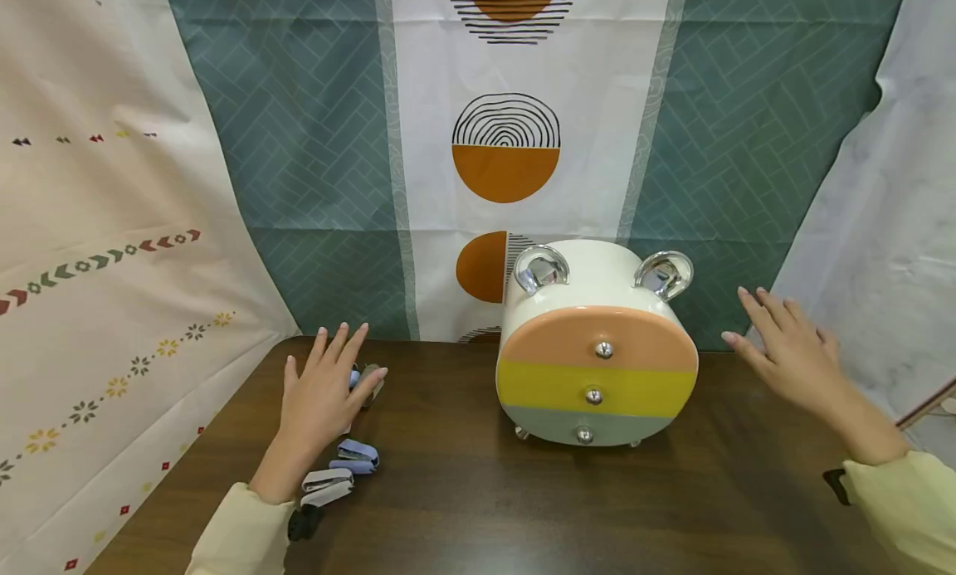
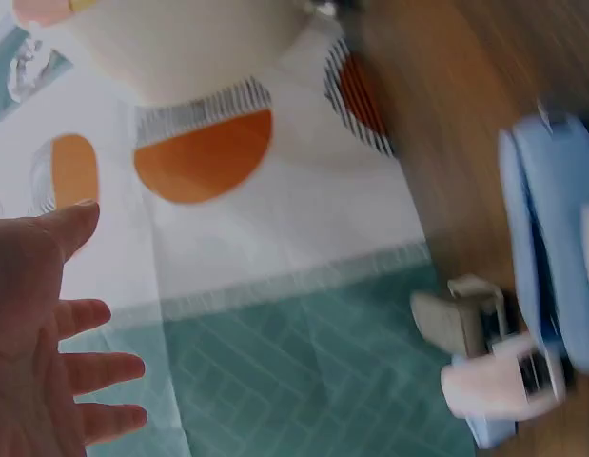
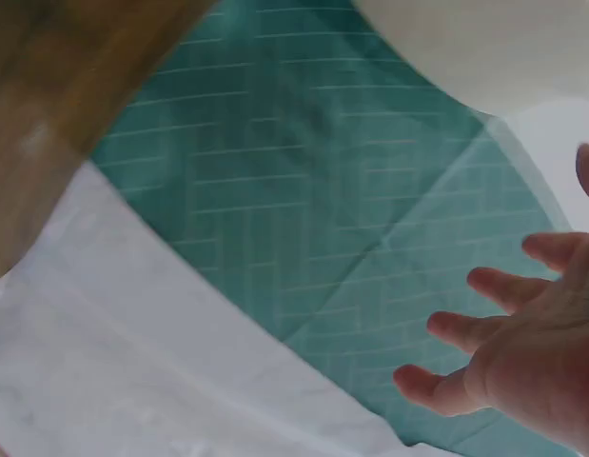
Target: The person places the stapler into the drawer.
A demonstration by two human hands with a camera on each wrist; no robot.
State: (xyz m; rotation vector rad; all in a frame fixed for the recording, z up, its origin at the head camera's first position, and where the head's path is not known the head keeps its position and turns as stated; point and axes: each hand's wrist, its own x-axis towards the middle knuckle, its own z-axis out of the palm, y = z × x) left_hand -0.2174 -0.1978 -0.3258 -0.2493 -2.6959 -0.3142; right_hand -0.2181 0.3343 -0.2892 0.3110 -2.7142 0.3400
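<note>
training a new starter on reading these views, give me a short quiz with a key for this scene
1. Multiple choice: on the front of the cabinet, which colour is the middle band?
a) orange
b) yellow
c) grey-green

2. True or false: the left hand and the right hand both hold nothing.

3. Fill in: in the head view, the blue stapler next to the white stapler lies on the table to the ____ of the cabinet.

Key:
1. b
2. True; both have their fingers spread.
3. left
</note>
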